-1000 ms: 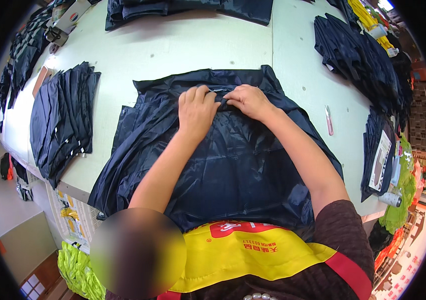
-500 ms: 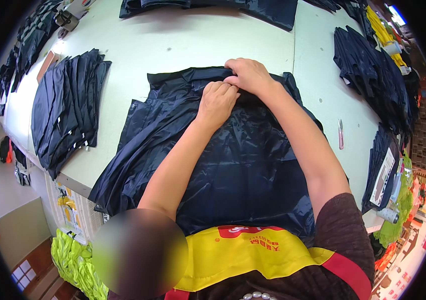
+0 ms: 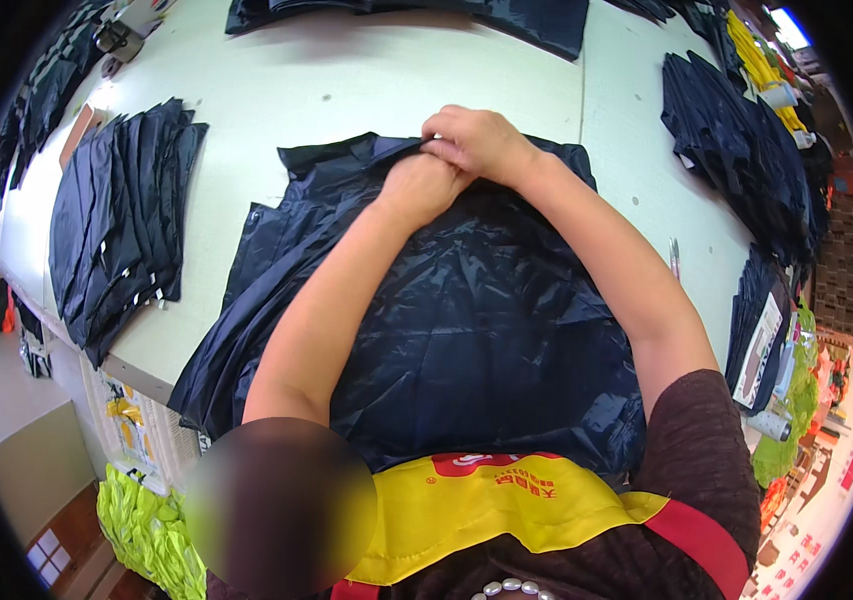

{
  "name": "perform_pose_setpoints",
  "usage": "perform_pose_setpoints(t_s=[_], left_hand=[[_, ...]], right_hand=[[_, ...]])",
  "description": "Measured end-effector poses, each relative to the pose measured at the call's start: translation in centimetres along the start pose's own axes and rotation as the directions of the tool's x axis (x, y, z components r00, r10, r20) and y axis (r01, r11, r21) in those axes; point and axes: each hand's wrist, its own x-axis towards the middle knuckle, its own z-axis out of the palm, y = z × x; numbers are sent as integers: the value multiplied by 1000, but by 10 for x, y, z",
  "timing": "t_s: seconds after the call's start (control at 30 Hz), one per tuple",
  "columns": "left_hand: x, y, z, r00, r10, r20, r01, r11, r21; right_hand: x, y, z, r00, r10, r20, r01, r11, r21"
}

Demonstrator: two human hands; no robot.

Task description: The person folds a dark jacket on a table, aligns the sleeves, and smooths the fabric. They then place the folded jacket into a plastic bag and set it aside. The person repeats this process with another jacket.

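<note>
In the head view, which is the only one, the dark cloth (image 3: 486, 310) lies in front of me on the pale table (image 3: 276, 80), spread from its far edge down to my yellow apron (image 3: 486, 515), perhaps so that I reach all of it without stepping. My right hand (image 3: 476, 143) is at this far edge; its fingers are bent and seem to pinch the cloth against the thumb. My left hand (image 3: 424, 187) is just below, touching the right one, maybe to steady the same place; its fingertips are hidden, so I cannot tell if they grip. On the left a fanned stack of dark pieces (image 3: 121, 230) lies apart, and on the right a dark pile (image 3: 741, 160) lies near the table's side; I think both are put there to leave the middle for working. A small pointed tool (image 3: 675, 260) lies just beside my right forearm (image 3: 611, 255), which partly covers it, probably placed for easy reach.
</note>
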Motion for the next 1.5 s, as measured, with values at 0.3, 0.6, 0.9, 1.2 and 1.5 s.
perform_pose_setpoints(t_s=[0.3, 0.6, 0.9, 1.2, 1.5], left_hand=[[18, -2, -10, 991, -91, 101, 90, 996, 14], [31, 36, 7, 948, -314, -56, 319, 930, 183], [48, 58, 36, 987, -64, -147, 63, 998, -12], [54, 78, 14, 836, -548, -36, 537, 829, -159], [58, 69, 31, 931, -313, 188, 291, 947, 133]], right_hand=[[-24, 48, -40, 805, 523, 279, -457, 847, -269], [-46, 75, -37, 751, 592, 292, -599, 797, -73], [-70, 79, -33, 765, 594, 248, -641, 739, 207], [-54, 59, -80, 897, 322, 303, -232, 926, -298], [-56, 41, -75, 855, 447, 262, -418, 894, -162]])
